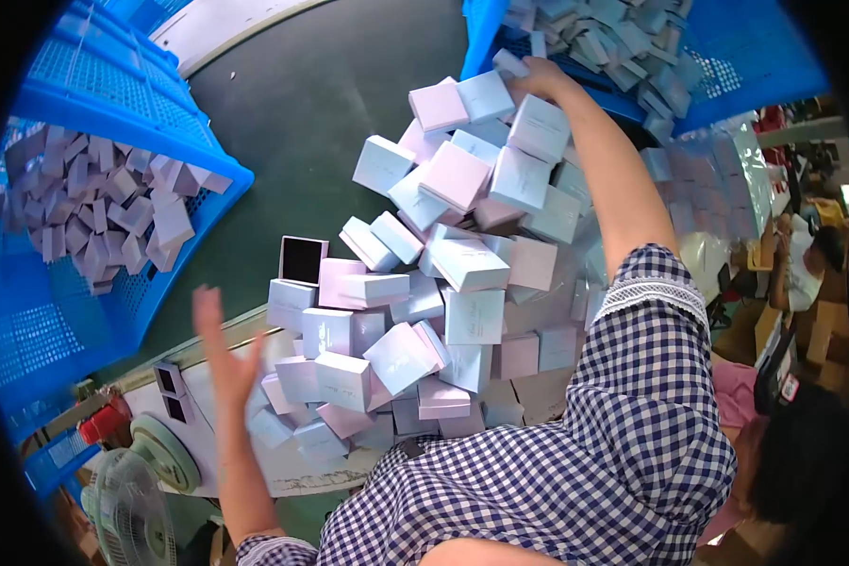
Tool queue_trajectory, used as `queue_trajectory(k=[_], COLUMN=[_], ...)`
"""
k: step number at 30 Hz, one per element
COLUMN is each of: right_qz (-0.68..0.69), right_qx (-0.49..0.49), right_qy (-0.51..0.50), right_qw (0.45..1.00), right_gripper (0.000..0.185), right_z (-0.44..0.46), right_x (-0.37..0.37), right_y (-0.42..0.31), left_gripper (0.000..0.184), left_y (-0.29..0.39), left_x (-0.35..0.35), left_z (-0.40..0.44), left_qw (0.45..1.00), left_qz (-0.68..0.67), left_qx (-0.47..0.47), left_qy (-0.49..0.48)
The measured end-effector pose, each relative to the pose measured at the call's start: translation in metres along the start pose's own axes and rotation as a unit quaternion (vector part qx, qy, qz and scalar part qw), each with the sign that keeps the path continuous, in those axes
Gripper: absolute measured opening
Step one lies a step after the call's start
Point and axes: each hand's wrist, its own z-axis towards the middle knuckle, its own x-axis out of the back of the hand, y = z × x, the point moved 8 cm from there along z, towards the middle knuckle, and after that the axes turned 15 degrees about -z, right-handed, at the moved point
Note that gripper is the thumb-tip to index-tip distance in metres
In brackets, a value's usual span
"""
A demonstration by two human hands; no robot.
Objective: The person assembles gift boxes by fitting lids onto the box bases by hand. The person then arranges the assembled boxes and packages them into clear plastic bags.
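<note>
A pile [470, 262] of boxes [341, 382], pink and pale blue, covers much of the tabletop [297, 479]. Many lids bear a line or so of script, too small and blurred to read. The boxes overlap too much for an exact count, but there are dozens.

Two hands work here. The left hand [224, 354] is just left of the pile, its grip spread, thumb and fingers apart. The right hand [541, 77] is at the pile's far end, near one small box [510, 63]; I cannot tell whether its grip is clamped on that.

One open box [302, 260], dark inside, is at the pile's left edge. Two blue crates hold more boxes: the left crate [219, 162] left of the pile, the right crate [759, 66] beyond its far right. One fan [134, 509] is left of the pile, nearer the person.
</note>
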Motion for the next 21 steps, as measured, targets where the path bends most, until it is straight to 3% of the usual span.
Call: queue_trajectory(k=[3,4,5,6,8,9,10,12,13,15,16,17,18,20,21], right_qz=[-0.038,-0.050,-0.035,-0.020,0.162,0.155,0.170,0.178,0.207,0.244,0.256,0.242,0.224,0.152,0.172], right_qx=[-0.028,-0.024,-0.012,-0.001,0.002,0.006,0.052,0.098,0.127,0.180,0.217,0.265,0.313,0.417,0.452], right_qy=[0.152,0.181,0.207,0.235,0.216,0.216,0.232,0.253,0.273,0.255,0.248,0.224,0.199,0.236,0.181], right_qw=[0.987,0.982,0.978,0.972,0.963,0.964,0.956,0.946,0.931,0.918,0.909,0.906,0.901,0.865,0.856], right_gripper=[0.039,0.034,0.032,0.031,0.031,0.031,0.031,0.031,0.032,0.026,0.026,0.024,0.024,0.035,0.038], right_z=[0.018,0.011,-0.006,-0.027,-0.067,-0.089,-0.113,-0.163,-0.178,-0.193,-0.203,-0.214,-0.225,-0.276,-0.294], right_x=[-0.001,0.009,0.024,0.047,0.079,0.090,0.102,0.116,0.124,0.129,0.125,0.113,0.101,0.079,0.061], right_y=[0.018,0.016,0.011,0.004,-0.006,-0.019,-0.039,-0.080,-0.106,-0.163,-0.202,-0.252,-0.302,-0.424,-0.478], left_gripper=[0.089,0.089,0.090,0.092,0.090,0.089,0.089,0.081,0.068,0.051,0.045,0.040,0.040,0.066,0.081], left_y=[-0.200,-0.238,-0.281,-0.310,-0.339,-0.354,-0.362,-0.357,-0.350,-0.354,-0.353,-0.310,-0.272,-0.245,-0.235], left_x=[0.093,0.112,0.134,0.145,0.141,0.133,0.126,0.127,0.131,0.124,0.122,0.125,0.123,0.114,0.111], left_z=[-0.101,-0.130,-0.169,-0.203,-0.239,-0.256,-0.264,-0.257,-0.254,-0.251,-0.245,-0.222,-0.209,-0.197,-0.195], left_qw=[0.965,0.963,0.935,0.896,0.870,0.843,0.844,0.899,0.923,0.941,0.963,0.958,0.970,0.977,0.982], left_qz=[0.213,0.214,0.239,0.260,0.264,0.266,0.258,0.265,0.241,0.279,0.096,0.101,0.087,0.096,0.038], left_qx=[0.124,0.134,0.243,0.348,0.412,0.466,0.469,0.327,0.264,0.168,0.205,0.223,0.148,0.098,0.061], left_qy=[0.093,0.098,0.094,0.090,0.062,0.027,0.027,0.120,0.140,0.090,0.146,0.153,0.173,0.166,0.173])
